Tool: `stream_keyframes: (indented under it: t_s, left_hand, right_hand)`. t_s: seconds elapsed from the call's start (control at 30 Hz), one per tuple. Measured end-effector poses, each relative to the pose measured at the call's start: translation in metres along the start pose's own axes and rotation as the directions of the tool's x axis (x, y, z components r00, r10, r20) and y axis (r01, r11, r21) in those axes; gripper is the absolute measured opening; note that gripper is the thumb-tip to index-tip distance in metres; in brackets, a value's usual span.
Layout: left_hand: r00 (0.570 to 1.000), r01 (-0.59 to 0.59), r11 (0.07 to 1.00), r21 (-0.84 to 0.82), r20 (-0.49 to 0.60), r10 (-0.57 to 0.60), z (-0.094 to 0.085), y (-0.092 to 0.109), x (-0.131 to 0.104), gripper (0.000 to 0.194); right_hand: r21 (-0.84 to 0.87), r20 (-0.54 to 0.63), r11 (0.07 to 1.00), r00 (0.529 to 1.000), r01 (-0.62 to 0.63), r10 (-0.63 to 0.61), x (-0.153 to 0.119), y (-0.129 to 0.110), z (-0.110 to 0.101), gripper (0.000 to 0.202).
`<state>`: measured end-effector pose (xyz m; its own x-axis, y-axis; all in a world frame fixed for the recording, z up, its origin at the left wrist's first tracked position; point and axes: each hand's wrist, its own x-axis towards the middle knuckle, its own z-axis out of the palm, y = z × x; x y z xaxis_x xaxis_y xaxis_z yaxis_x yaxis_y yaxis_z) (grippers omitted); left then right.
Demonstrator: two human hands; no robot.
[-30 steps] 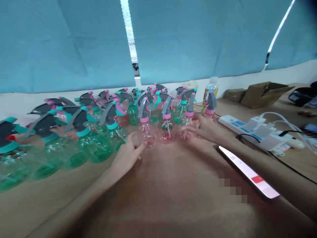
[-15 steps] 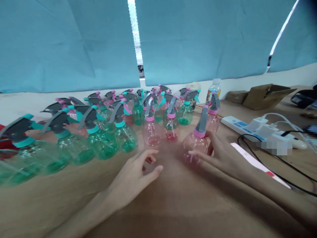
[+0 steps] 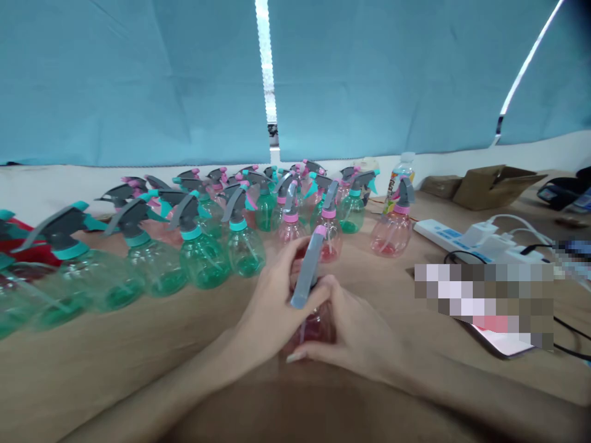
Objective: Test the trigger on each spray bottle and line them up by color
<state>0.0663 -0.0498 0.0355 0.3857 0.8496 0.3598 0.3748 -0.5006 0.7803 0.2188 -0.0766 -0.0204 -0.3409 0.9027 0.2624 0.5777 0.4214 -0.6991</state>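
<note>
Between my hands, near the front middle of the table, is a pink spray bottle with a grey trigger head. My left hand is closed around its neck and head. Lower down, my right hand grips the clear pink body, its thumb across the near side. The bottle's collar is hidden by my fingers. Just beyond stand another pink spray bottle and, to the left, a green spray bottle. A further pink spray bottle stands apart on the right.
Several green and pink spray bottles crowd the left and back of the table. To the right lie a white power strip with plugs and cables, and a partly blurred-out flat pink-white item. Behind are a drink bottle and an open cardboard box.
My right hand has brought the pink spray bottle from the right to the middle. My left hand, empty before, has closed on its upper part.
</note>
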Motion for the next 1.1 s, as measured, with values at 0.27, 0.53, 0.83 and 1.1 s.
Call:
stream_keyframes:
  t_s: [0.27,0.53,0.83,1.1]
  left_hand:
    - [0.993,-0.039,0.998,-0.046,-0.113,0.033,-0.009,-0.019,0.001,0.015]
    - [0.978,-0.163,0.987,0.000,-0.135,0.162,-0.011,-0.021,0.006,0.013]
    - [0.997,-0.054,0.998,0.041,-0.052,0.056,-0.016,-0.013,0.006,0.007]
    - [0.992,-0.023,0.999,0.029,-0.121,0.026,-0.011,-0.023,0.007,0.019]
  right_hand:
    - [0.137,0.067,0.981,0.987,0.137,-0.147,0.016,-0.001,0.012,0.081]
    - [0.135,0.194,0.966,0.950,0.222,-0.245,0.007,0.031,0.009,0.080]
    - [-0.058,0.183,0.987,0.974,0.147,-0.134,0.007,0.051,0.005,0.071]
    - [-0.163,-0.163,0.987,0.986,0.000,-0.027,0.013,0.065,-0.018,0.037]
